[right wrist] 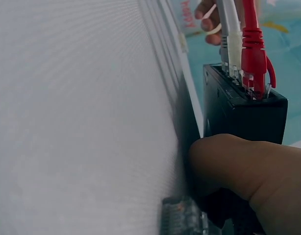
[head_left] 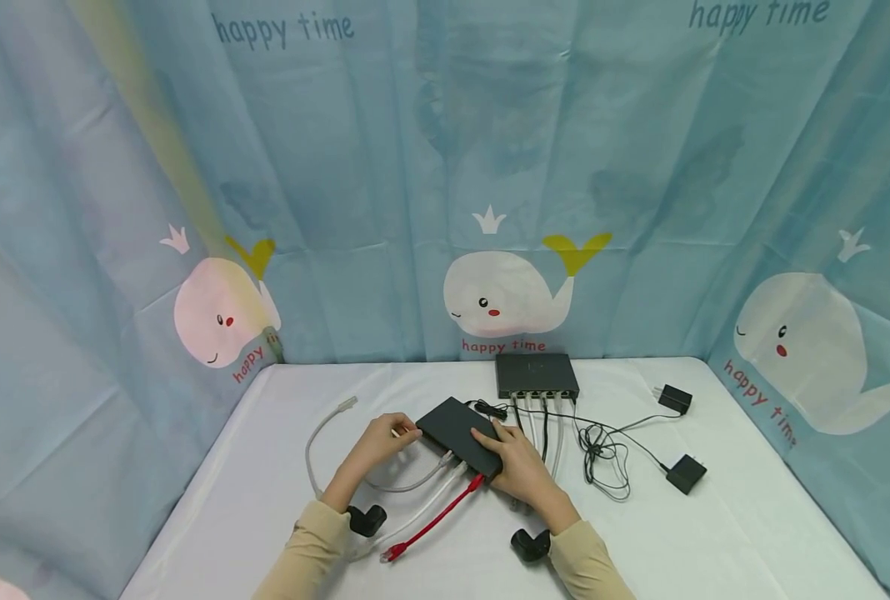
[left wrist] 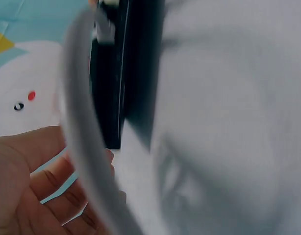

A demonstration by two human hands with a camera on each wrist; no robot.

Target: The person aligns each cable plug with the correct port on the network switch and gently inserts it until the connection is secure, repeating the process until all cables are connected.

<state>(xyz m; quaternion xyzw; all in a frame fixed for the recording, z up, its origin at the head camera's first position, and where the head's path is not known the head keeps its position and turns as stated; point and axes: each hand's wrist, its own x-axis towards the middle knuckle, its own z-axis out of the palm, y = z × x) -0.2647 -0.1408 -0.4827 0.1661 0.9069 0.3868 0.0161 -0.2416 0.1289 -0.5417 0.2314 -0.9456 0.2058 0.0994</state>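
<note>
My right hand grips the right end of a black network switch, tilted with its ports toward me. A grey network cable, a white one and a red one are plugged into it; the red plug shows clearly in the right wrist view. My left hand is at the switch's left corner, fingers loosely bent. The left wrist view shows its fingers just beyond the switch's end; a blurred grey cable hides the thumb tip, so contact is unclear.
At the back stands a second black switch with several cables plugged in. Two black power adapters lie on the right, beside tangled thin cord. A clear plug lies below my right hand. A patterned curtain surrounds the table.
</note>
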